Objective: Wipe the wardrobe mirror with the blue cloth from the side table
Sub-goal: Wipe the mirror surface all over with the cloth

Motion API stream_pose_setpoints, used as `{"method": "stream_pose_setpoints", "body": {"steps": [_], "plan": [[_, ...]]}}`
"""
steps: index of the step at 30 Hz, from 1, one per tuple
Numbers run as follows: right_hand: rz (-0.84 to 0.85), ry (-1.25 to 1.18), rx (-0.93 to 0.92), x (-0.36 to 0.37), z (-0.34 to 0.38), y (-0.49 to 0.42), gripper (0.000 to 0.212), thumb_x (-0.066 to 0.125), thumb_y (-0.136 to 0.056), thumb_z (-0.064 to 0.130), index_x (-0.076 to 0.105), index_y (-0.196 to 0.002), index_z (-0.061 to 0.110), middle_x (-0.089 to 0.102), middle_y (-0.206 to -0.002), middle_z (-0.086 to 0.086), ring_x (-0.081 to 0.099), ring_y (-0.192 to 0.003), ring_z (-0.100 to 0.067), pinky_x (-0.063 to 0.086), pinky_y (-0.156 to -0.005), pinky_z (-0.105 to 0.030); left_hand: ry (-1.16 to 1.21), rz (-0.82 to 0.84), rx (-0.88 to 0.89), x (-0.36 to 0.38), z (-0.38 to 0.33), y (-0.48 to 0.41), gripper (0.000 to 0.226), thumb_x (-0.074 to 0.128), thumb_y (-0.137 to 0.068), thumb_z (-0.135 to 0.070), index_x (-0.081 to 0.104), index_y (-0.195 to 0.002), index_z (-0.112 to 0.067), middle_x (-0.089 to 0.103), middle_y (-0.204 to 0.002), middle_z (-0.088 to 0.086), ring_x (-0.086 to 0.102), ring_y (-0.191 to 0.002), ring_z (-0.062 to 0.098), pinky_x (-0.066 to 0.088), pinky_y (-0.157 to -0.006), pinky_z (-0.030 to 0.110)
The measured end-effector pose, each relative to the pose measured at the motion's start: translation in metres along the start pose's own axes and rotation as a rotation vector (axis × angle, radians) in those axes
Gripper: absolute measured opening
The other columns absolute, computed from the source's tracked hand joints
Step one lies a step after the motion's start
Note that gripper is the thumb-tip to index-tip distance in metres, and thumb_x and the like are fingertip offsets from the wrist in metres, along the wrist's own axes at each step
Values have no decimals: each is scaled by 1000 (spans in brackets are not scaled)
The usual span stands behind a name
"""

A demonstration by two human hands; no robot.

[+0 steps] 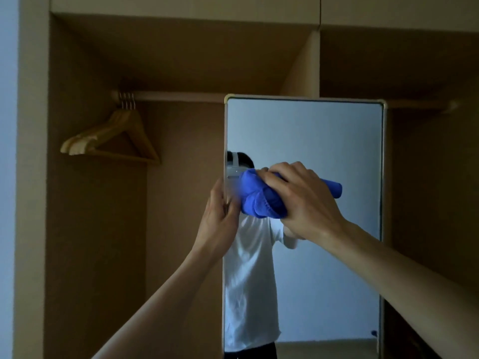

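The wardrobe fills the frame, its mirror right of centre, hangers upper left. Mid-frame, our right hand clutches the bunched cloth against it; our left hand curls round the mirror's left edge.

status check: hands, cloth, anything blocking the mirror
Right hand grips blue cloth against mirror. Left hand holds mirror's left edge. Nothing blocking the glass.
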State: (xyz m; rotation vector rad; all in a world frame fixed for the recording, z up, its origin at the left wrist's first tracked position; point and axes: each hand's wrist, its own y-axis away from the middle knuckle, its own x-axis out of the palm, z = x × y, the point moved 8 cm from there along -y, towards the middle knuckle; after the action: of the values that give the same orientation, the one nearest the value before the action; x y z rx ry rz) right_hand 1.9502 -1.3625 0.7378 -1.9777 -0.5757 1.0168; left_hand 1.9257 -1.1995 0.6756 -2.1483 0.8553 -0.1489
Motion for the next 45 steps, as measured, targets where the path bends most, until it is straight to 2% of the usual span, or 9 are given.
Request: {"method": "stream_pose_setpoints", "body": {"steps": [4,12,14,18,22,26,35,39,45], "plan": [[-87,108,-48,-16,-11,-49,59,69,-84,26,52,-140,20,59,-117,-5,54,-100,-28,47,-82,-45,106,-31,7,-10,-25,-41,57,42,-104,-50,22,-157,-40,55,-147,11,52,-136,31,42,-113,55],[-174,138,-93,-38,-27,-111,62,73,-82,22,51,-140,19,59,-122,-7,52,-106,-30,43,-88,-44,86,-72,50,-29,-64,-98,66,41,-99,-55,24,-159,-33,48,-152,-2,51,-121,8,43,-109,38],[-190,159,-116,-42,-27,-122,63,70,-84,21,48,-143,22,57,-121,-6,50,-105,-29,44,-86,-44,137,-77,38,-30,-68,-108,61,44,-98,-50,34,-156,-30,56,-142,-2,59,-111,6,48,-99,31],[-266,261,-167,-54,-22,-147,55,64,-89,24,48,-141,23,56,-119,-7,50,-104,-31,42,-83,-45,177,-134,97,-36,-82,-122,26,41,-106,-36,62,-121,-32,70,-76,-15,63,-71,3,51,-72,31],[-277,282,-143,-50,-21,-160,50,62,-91,26,48,-140,25,55,-120,-5,49,-106,-29,39,-83,-43,184,-154,85,-36,-81,-120,30,37,-107,-34,66,-109,-31,67,-70,-7,62,-69,13,50,-67,34],[-262,224,-95,-39,-27,-155,56,63,-89,25,45,-142,26,53,-127,-3,49,-108,-31,44,-82,-46,148,-183,37,-34,-68,-109,31,39,-107,-36,63,-87,-32,65,-73,-6,58,-53,-4,52,-53,21],[-213,153,-63,-25,-27,-133,60,70,-84,26,49,-140,23,56,-129,-3,51,-110,-34,47,-87,-52,131,-198,23,-31,-68,-86,36,35,-102,-44,65,-88,-31,69,-91,-3,66,-94,21,53,-95,50],[-194,155,-59,-16,-21,-116,58,70,-85,32,49,-139,23,58,-129,-1,51,-114,-34,46,-88,-52,222,-169,-50,-27,-57,-72,36,38,-97,-45,62,-74,-33,66,-88,2,62,-90,26,49,-98,59],[-176,180,-51,-5,-8,-90,56,69,-86,35,51,-137,21,61,-122,-5,54,-104,-34,47,-82,-48,187,-192,-33,-29,-46,-55,35,38,-104,-32,56,-76,-24,60,-78,4,56,-77,25,44,-73,45]]}}
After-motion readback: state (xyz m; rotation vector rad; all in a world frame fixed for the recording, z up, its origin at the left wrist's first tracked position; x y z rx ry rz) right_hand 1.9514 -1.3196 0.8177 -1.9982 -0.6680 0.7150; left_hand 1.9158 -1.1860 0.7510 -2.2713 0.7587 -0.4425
